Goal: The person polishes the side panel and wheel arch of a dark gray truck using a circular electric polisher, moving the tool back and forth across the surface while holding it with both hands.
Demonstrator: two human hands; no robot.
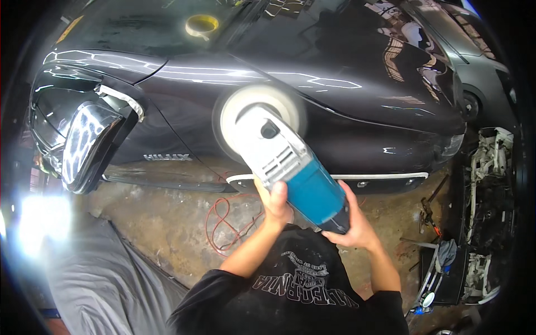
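Observation:
A teal and silver car polisher [315, 190] slants from my body up to the dark front fender [335, 145] of a vehicle. Its round white pad [229, 123] is blurred and lies against the fender panel, below the hood edge. My left hand [273, 204] grips the machine near its silver head, thumb showing and the other fingers hidden underneath. Around the black rear end of the polisher my right hand [357, 223] is closed.
A roll of yellow tape [202, 25] rests on the windshield. White tape edges the side mirror [92, 139] and wheel arch [335, 177]. A red cable [219, 223] coils on the floor. Grey sheeting [111, 279] lies left; car parts [488, 184] and a stand [438, 273] stand right.

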